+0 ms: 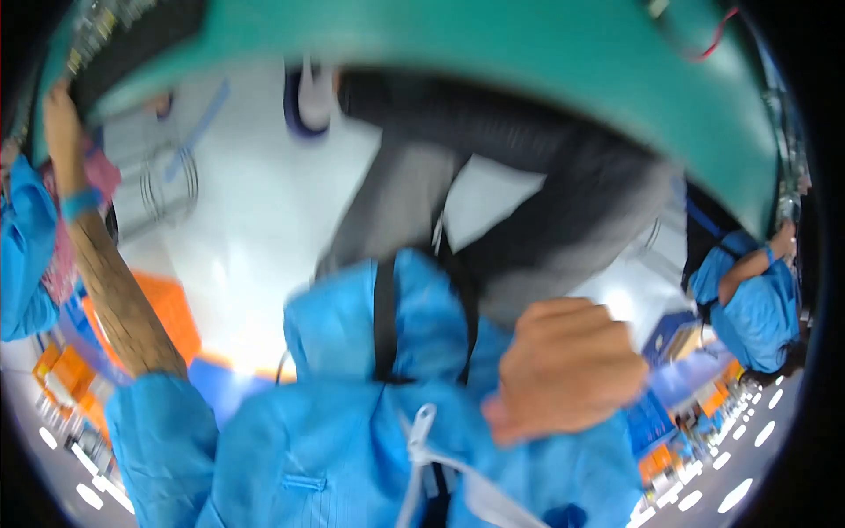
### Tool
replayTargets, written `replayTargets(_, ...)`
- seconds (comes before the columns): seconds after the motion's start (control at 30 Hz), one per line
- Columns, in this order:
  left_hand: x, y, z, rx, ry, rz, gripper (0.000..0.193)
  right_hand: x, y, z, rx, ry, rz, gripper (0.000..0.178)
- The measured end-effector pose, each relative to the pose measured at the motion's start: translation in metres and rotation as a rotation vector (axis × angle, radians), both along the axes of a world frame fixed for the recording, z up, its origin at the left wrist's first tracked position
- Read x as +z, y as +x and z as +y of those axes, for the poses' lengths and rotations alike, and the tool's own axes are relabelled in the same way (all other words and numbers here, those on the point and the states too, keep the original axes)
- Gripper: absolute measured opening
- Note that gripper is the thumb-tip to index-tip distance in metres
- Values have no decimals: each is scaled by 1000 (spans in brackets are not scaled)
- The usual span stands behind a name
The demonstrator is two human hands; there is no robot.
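My left arm stretches up to the far left, a blue band (80,203) around its wrist. At its end my left hand (62,119) reaches the edge of the green worktop (422,40), next to a black mat (145,44) and a blurred strip of small shiny parts (88,35). Its fingertips are too small and blurred to tell their grip. In front of my blue smock (326,431), my right hand (568,370) is raised, smeared by motion, with its fingers curled closed. Whatever lies inside them, if anything, is hidden.
A red wire (717,35) lies on the worktop at the far right. Co-workers in blue smocks sit at the left (26,255) and right (753,295) rims. Behind my left arm stands an orange bin (167,317). My legs (396,185) stretch under the worktop.
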State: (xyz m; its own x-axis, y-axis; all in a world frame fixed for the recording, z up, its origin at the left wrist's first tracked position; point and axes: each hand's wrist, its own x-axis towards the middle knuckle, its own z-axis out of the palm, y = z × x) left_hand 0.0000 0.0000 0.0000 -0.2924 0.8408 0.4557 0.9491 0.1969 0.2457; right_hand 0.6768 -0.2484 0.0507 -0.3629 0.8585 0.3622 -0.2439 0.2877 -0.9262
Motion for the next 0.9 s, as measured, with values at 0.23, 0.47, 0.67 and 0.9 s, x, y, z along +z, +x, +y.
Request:
replayTargets(0.23,18,161,-71,36,101,-43,43,42,47,63,-579,-147,-236,23)
replayTargets(0.47,45,258,-93,76,-40,24,55,42,36,183,-797,500,-1123,33)
replayTargets(0.67,51,324,-110,-129,-76,-29,63,20,61,202,-725,470,-1537,26)
replayTargets(0.9,59,392,-132,-325,-88,-178,69,63,66,177,-695,20,-749,28)
